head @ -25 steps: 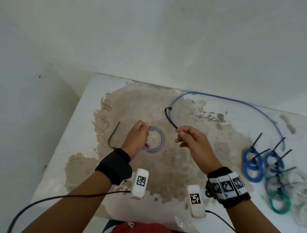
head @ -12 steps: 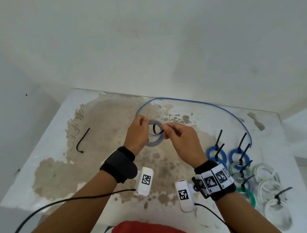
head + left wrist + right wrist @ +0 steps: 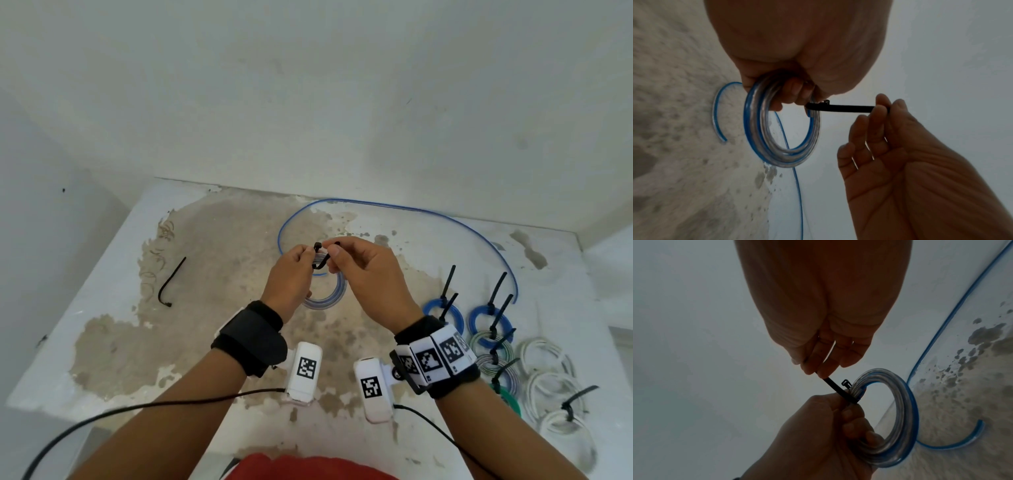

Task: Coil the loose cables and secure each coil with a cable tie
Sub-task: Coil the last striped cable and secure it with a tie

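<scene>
Two hands above the worktop (image 3: 113, 308): left hand (image 3: 291, 274) grips the clear-blue cable coil (image 3: 781, 129); right hand (image 3: 366, 270) fingers pinch the black cable tie (image 3: 840, 108), its long axis running from coil toward the right hand, head beside the coil, not yet threaded

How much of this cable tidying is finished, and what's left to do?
Done: several tied coils lie at the table's right. In hand: the left hand holds a clear-and-blue cable coil while the right hand pinches a black cable tie wrapped round it, not yet closed. Left: a long blue loose cable and a spare black tie.
</scene>
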The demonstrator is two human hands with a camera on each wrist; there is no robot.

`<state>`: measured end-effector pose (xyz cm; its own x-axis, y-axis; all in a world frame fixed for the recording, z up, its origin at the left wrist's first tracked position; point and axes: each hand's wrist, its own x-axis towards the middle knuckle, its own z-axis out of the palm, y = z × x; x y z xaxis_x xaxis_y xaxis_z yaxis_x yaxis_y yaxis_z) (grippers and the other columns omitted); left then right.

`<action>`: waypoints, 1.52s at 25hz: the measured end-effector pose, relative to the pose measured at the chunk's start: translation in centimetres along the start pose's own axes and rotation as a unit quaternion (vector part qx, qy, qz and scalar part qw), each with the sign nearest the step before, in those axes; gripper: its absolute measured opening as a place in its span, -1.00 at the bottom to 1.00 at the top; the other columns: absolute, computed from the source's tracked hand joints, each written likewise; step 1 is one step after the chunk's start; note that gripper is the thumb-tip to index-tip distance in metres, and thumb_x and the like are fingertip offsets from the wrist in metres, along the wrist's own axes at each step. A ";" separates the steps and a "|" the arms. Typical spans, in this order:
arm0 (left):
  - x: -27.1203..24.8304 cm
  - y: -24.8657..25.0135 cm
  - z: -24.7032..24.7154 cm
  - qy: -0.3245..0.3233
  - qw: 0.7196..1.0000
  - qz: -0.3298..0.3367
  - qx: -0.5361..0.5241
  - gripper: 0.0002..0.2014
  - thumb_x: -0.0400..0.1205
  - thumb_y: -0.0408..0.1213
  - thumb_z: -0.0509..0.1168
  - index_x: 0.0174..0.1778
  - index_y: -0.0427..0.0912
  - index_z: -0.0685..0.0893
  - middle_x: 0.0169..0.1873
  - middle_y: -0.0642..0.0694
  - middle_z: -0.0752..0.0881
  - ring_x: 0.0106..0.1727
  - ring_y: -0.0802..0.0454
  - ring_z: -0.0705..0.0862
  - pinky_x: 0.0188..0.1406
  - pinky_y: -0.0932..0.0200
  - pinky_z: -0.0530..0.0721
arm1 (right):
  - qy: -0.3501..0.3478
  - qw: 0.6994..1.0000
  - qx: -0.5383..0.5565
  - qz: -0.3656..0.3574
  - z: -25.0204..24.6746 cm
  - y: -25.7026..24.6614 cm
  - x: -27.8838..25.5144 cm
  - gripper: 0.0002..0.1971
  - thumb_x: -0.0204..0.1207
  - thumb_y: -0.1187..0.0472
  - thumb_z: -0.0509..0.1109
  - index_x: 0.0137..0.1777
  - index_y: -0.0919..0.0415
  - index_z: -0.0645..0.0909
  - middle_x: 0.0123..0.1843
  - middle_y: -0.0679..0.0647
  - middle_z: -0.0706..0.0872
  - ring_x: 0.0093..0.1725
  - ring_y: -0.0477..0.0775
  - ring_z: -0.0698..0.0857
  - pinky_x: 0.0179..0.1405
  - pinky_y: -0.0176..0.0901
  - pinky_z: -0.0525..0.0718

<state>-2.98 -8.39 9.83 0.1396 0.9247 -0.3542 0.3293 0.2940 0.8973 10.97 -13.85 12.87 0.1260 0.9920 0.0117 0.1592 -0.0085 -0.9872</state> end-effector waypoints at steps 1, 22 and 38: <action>-0.1 0.0 0.0 0.001 1.000 -0.003 -0.005 -0.71 0.81 -0.13 0.11 -0.19 -0.02 0.62 -0.46 0.02 0.51 -0.44 0.04 0.47 -0.38 0.06 0.57 | -0.007 1.000 0.006 0.004 0.2 0.0 0.0 -0.83 0.73 0.20 0.38 0.15 0.10 0.81 -0.21 -0.20 0.82 -0.17 -0.18 0.77 -0.06 -0.36 0.68; -1.5 -1.1 0.2 0.051 0.996 0.070 0.016 -0.72 0.80 -0.01 0.13 -0.06 0.05 0.71 -0.35 -0.03 0.65 -0.38 0.04 0.52 -0.25 -0.18 0.64 | 0.028 0.988 0.030 0.148 0.8 0.2 0.2 -0.87 0.64 0.12 0.50 -0.05 0.18 0.74 -0.18 0.12 0.87 -0.33 -0.09 0.71 -0.46 -0.26 0.58; -2.9 -1.0 -0.1 0.047 0.970 0.223 0.080 -0.79 0.82 -0.22 0.16 0.15 -0.05 0.72 -0.23 0.08 0.76 -0.23 0.05 0.68 -0.25 0.26 0.60 | 0.013 0.965 0.123 0.230 0.4 -0.9 0.6 -0.82 0.64 0.20 0.50 0.19 0.20 0.71 -0.18 0.08 0.84 -0.39 -0.16 0.66 -0.34 -0.23 0.74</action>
<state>-3.80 -11.33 9.98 0.2174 0.9718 0.0918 0.3973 -0.1740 0.9010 10.47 -13.21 13.71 0.1527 0.8870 -0.4358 -0.1568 -0.4136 -0.8968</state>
